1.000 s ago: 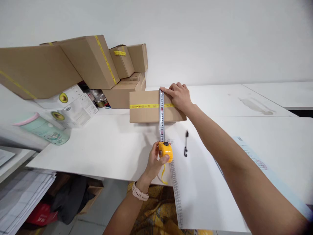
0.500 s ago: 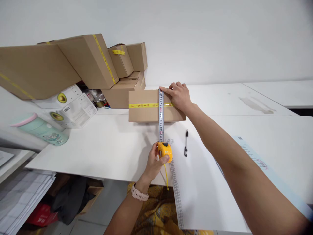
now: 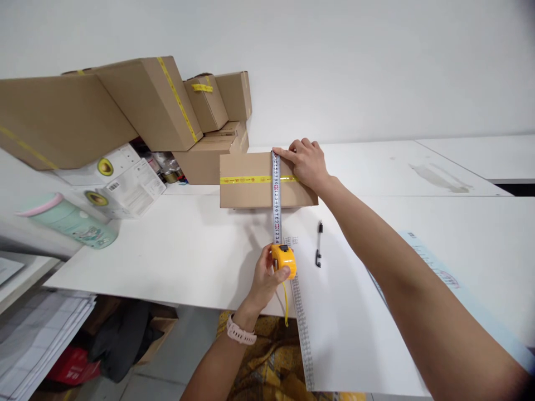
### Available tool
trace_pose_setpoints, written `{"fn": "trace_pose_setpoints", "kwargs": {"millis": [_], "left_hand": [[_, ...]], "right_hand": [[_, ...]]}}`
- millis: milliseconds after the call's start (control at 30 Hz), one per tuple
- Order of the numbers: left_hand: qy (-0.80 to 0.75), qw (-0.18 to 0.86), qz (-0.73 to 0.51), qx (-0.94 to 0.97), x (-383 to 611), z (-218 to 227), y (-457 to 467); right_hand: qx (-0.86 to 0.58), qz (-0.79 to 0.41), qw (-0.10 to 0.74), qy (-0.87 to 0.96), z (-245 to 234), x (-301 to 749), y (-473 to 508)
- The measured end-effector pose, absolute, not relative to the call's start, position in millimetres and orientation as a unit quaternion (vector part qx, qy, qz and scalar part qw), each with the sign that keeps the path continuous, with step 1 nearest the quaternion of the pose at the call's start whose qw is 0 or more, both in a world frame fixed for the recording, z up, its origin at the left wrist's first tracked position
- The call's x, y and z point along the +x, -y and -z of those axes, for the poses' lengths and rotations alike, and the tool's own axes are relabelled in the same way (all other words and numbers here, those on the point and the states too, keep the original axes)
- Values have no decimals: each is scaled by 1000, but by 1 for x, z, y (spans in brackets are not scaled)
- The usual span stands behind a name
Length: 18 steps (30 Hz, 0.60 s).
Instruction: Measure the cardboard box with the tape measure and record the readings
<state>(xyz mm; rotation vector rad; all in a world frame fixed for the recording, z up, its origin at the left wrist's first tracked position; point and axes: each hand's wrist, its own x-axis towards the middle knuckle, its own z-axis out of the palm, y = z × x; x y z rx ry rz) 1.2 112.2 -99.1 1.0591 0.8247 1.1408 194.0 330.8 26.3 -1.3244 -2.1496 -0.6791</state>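
My left hand is closed around a yellow tape measure, its thumb lying on the case. From the case a white blade runs away from me across the top of a small cardboard box sealed with yellow printed tape. At the box's far edge, the index finger of my right hand presses the blade's end down, while its other fingers curl over that edge. A yellow wrist strap dangles from the case.
A black-capped pen lies on an open spiral notebook. At left stand a mint tumbler, avocado-printed boxes and stacked cartons. A light blue sheet lies at right on the white table.
My left hand and the tape measure case have shifted very slightly right and toward me. My right hand stays at the box's far edge.
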Motion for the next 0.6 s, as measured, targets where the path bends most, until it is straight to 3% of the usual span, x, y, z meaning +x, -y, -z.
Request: {"fn": "trace_pose_setpoints", "kwargs": {"millis": [333,600], "left_hand": [[-367,623,-502,475,0,103,-111],[-296,533,-609,507,-29,87,-85]], "right_hand": [[-494,246,263,792,-28,192,-326],[-534,208,290,767,-21,191,-312]]}}
